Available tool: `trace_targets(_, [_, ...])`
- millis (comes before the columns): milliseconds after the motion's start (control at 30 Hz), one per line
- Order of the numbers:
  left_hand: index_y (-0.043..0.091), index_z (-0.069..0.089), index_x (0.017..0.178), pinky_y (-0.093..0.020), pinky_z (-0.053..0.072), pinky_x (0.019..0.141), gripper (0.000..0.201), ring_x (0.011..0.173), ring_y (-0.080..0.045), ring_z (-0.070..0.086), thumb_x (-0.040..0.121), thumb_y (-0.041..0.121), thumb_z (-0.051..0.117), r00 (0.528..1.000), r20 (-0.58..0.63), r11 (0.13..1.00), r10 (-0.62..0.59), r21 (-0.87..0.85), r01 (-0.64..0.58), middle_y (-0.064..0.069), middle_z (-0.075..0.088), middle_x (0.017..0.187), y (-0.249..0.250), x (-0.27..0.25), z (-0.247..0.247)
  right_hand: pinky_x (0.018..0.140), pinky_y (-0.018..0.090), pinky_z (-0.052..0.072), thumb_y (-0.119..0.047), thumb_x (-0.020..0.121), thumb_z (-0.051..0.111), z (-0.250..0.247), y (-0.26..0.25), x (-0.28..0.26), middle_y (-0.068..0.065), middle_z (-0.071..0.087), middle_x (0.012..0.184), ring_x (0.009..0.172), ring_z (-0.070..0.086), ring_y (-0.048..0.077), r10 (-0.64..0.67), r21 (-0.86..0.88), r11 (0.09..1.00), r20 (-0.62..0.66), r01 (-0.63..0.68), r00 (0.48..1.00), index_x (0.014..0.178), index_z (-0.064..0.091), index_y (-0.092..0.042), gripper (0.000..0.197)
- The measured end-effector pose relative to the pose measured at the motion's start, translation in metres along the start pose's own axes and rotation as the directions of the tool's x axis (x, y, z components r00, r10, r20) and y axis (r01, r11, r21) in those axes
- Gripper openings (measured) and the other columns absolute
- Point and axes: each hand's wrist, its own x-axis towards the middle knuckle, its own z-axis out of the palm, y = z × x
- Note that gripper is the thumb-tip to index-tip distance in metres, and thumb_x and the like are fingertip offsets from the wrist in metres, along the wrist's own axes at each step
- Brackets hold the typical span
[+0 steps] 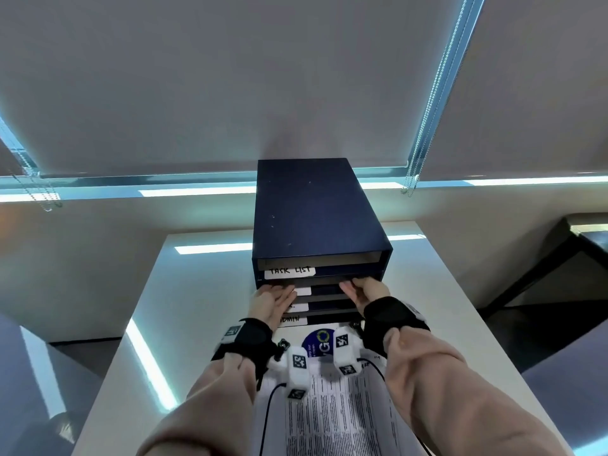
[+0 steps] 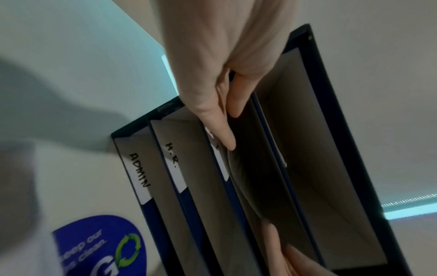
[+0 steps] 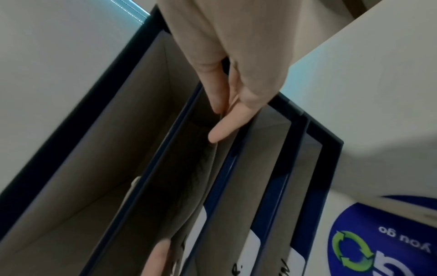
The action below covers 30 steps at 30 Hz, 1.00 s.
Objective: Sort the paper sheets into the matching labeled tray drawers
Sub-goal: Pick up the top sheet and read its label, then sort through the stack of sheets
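A dark blue tray drawer unit [image 1: 316,209] stands on the white table [image 1: 197,291]. Its top drawer is labeled TASK LIST [image 1: 289,270]; lower ones read H.R. [image 2: 173,158] and ADMIN [image 2: 139,171]. My left hand [image 1: 273,299] [image 2: 230,128] and right hand [image 1: 360,291] [image 3: 221,123] are at the second drawer's mouth. Each pinches an edge of a paper sheet [image 2: 250,186] [image 3: 212,177] that reaches into that drawer and bows in the middle. My left hand hides most of that drawer's label. More printed sheets [image 1: 335,416] lie in front of the unit, the top one with a blue round logo [image 1: 317,343].
The table's left edge [image 1: 108,373] and right edge [image 1: 487,330] drop to the floor. A dark side table [image 1: 575,245] stands at the right. Window blinds with bead chains [image 1: 424,126] hang behind the unit.
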Motion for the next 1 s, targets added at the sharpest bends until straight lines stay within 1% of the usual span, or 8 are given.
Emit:
trace_targets(100, [-0.003,0.029,0.139,-0.046,0.045,0.097,0.045,0.114,-0.031,0.052,0.095,-0.008,0.038,1.0,0.01,0.997,0.024,0.072,-0.024,-0.021,0.046,0.125,0.006,0.005,0.006,0.105,0.052,0.04,0.015,0.093,0.032,0.007,0.0,0.004,0.015,0.054,0.085,0.081,0.054,0.026,-0.022,-0.049,0.998,0.072,0.026,0.997,0.089,0.053,0.0,0.026])
trace_targets(200, [0.01,0.056,0.104,-0.042,0.051,0.079,0.011,0.08,-0.024,0.063,0.096,0.013,0.05,0.991,0.016,0.852,0.133,0.509,-0.123,-0.012,0.066,0.098,-0.001,-0.008,0.0,0.077,0.037,0.055,0.004,0.097,0.035,-0.001,0.006,-0.006,0.017,0.059,0.089,0.081,0.06,0.026,-0.035,-0.23,0.971,0.136,0.066,0.99,0.094,0.052,-0.002,0.019])
trace_targets(267, [0.016,0.059,0.087,-0.034,0.05,0.064,0.007,0.063,-0.019,0.059,0.092,0.022,0.057,0.971,0.146,0.589,0.189,0.774,-0.231,-0.006,0.067,0.08,-0.016,-0.025,-0.015,0.054,0.028,0.051,-0.001,0.098,0.039,-0.021,0.014,-0.021,0.015,0.062,0.078,0.063,0.059,0.023,-0.011,-0.458,0.886,0.138,0.074,0.99,0.1,0.056,-0.003,0.017])
trace_targets(400, [0.027,0.054,0.087,-0.023,0.048,0.074,0.024,0.084,-0.008,0.055,0.079,0.047,0.063,0.925,0.381,-0.28,0.004,0.888,-0.365,0.01,0.058,0.094,-0.052,-0.053,-0.062,0.052,0.024,0.046,-0.009,0.094,0.05,-0.084,0.049,-0.043,0.01,0.066,0.07,0.055,0.06,0.021,-0.012,-0.885,0.454,0.107,0.101,0.994,0.079,0.062,-0.011,0.019])
trace_targets(500, [0.03,0.043,0.098,-0.026,0.043,0.083,0.037,0.1,-0.012,0.043,0.075,0.049,0.065,0.901,0.434,-0.508,-0.011,0.774,-0.379,0.008,0.046,0.11,-0.068,-0.062,-0.087,0.073,0.022,0.043,-0.015,0.089,0.053,-0.126,0.073,-0.055,0.009,0.065,0.102,0.088,0.06,0.021,-0.102,-0.991,0.07,0.11,0.118,0.989,0.088,0.056,-0.02,0.006])
trace_targets(833, [0.03,0.047,0.079,-0.021,0.032,0.079,0.019,0.095,-0.011,0.042,0.084,0.042,0.061,0.868,0.49,-0.523,0.076,0.761,-0.384,0.012,0.045,0.093,-0.09,-0.091,-0.105,0.096,0.034,0.046,0.003,0.082,0.05,-0.169,0.11,-0.093,0.008,0.04,0.115,0.103,0.053,0.027,-0.277,-0.957,0.23,0.111,0.178,0.954,0.129,0.05,-0.012,0.049])
trace_targets(900, [0.027,0.043,0.073,-0.014,0.033,0.065,0.025,0.073,-0.006,0.046,0.086,0.034,0.063,0.87,0.483,-0.246,0.103,0.859,-0.448,0.014,0.049,0.075,-0.089,-0.101,-0.103,0.099,0.038,0.044,-0.002,0.078,0.06,-0.174,0.102,-0.093,0.013,0.042,0.124,0.112,0.051,0.03,-0.291,-0.945,0.282,0.077,0.163,0.954,0.134,0.045,-0.013,0.059])
trace_targets(1000, [0.012,0.052,0.083,-0.015,0.041,0.06,0.015,0.059,-0.007,0.051,0.087,0.017,0.065,0.905,0.398,0.389,0.154,0.817,-0.425,0.005,0.061,0.07,-0.073,-0.118,-0.092,0.097,0.039,0.043,-0.019,0.073,0.074,-0.181,0.093,-0.094,0.01,0.046,0.124,0.119,0.047,0.03,-0.215,-0.929,0.348,0.053,0.127,0.975,0.13,0.047,-0.021,0.064])
